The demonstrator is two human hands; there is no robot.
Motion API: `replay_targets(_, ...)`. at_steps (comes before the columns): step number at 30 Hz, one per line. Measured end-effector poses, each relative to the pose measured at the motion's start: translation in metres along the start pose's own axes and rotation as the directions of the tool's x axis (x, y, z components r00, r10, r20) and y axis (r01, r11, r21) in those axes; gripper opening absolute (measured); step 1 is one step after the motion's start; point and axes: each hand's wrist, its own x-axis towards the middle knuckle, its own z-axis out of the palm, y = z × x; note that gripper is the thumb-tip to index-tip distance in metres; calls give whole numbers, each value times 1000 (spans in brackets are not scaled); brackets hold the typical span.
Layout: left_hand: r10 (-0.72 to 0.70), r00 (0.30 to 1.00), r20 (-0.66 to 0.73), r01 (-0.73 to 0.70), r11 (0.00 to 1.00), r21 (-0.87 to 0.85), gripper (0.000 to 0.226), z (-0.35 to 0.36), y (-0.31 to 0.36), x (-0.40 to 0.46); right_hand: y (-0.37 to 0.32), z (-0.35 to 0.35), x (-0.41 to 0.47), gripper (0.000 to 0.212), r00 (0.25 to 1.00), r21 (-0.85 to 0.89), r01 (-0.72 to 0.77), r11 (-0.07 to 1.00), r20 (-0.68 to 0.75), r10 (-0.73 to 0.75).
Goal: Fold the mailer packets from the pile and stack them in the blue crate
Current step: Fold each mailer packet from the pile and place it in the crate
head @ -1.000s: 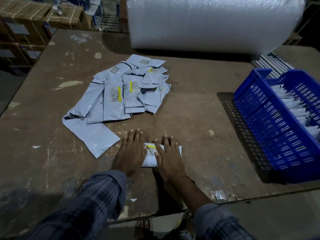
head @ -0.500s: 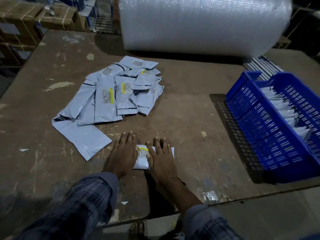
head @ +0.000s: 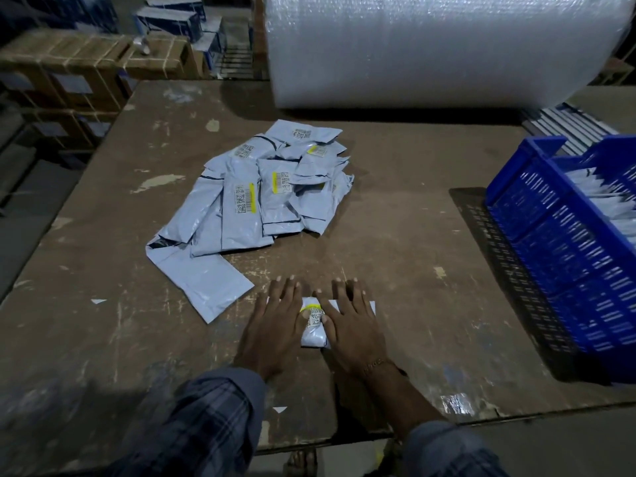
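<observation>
A folded mailer packet (head: 314, 327) lies on the worn wooden table (head: 395, 242) near its front edge, pinned flat under both hands. The left hand (head: 275, 325) and right hand (head: 351, 321) press on it with straight, spread fingers, covering all but a middle strip. That strip shows a yellow band and a barcode label, too small to read. Compared with a second ago, the hands and packet keep the same pose; only the view has shifted. Behind lies the pile of grey mailers (head: 265, 191), with similar unreadable code labels. To the right, the blue crate (head: 557, 242), cut off by the frame, holds upright folded packets. A bubble wrap roll (head: 440, 46) sits at the back.
</observation>
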Motion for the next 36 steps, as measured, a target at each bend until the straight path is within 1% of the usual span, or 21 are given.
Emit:
replay_targets(2,-23,1000,16,23,999,-33,73,1,-1,1,-3,-1,-9,49,1000,44,-10,999,-8,10)
replay_targets(3,-27,999,30,28,999,-32,74,1,-1,2,-5,-4,-14,51,999,73,-42,996,1,42)
replay_targets(5,-23,998,52,25,999,-24,73,3,1,1,-7,-12,-15,58,978,177,-207,962,15,208)
replay_targets(6,-20,999,49,21,1000,-22,73,3,1,-1,-8,-13,-11,62,951,221,-307,926,43,305)
replay_targets(7,-17,999,46,18,1000,-25,72,3,2,-3,-8,-13,-7,65,925,218,-379,899,71,373)
replay_targets(8,-16,999,48,17,1000,-27,72,2,4,-5,-8,-11,-4,66,914,167,-406,899,72,399)
replay_targets(10,-21,999,43,21,1000,-12,72,3,7,-11,-8,-4,3,66,921,53,-390,919,49,388)
replay_targets(12,-36,999,30,36,999,-9,71,5,10,-16,-5,1,8,64,933,20,-359,933,36,358)
replay_targets(15,-31,999,20,31,1000,-2,68,8,8,-19,0,5,12,61,964,-31,-264,964,30,265)
replay_targets(18,-25,1000,-1,25,1000,15,66,7,4,-9,0,6,10,58,976,-26,-215,976,5,215)
replay_targets(21,-80,997,1,80,996,35,64,7,3,4,-7,8,-8,58,984,-43,-179,983,-27,178)
replay_targets(23,-83,997,5,82,995,62,65,8,6,5,-9,11,-16,58,979,-33,-201,979,-43,199)
replay_targets(27,-56,998,-27,59,994,96,64,5,16,-7,-5,18,1,59,970,-13,-241,970,-5,241)
replay_targets(30,-10,1000,-24,11,997,74,68,5,16,-18,-2,16,12,58,974,-1,-227,974,0,227)
replay_targets(32,27,1000,-11,-26,997,68,69,7,9,-18,-3,16,6,57,975,-14,-220,975,-32,220)
replay_targets(34,20,1000,-3,-20,999,47,69,6,4,-14,-8,13,-9,56,976,-21,-208,978,-71,206)
replay_targets(36,-20,1000,0,20,1000,9,67,4,4,-10,-13,12,-29,55,977,-13,-196,980,-88,194)
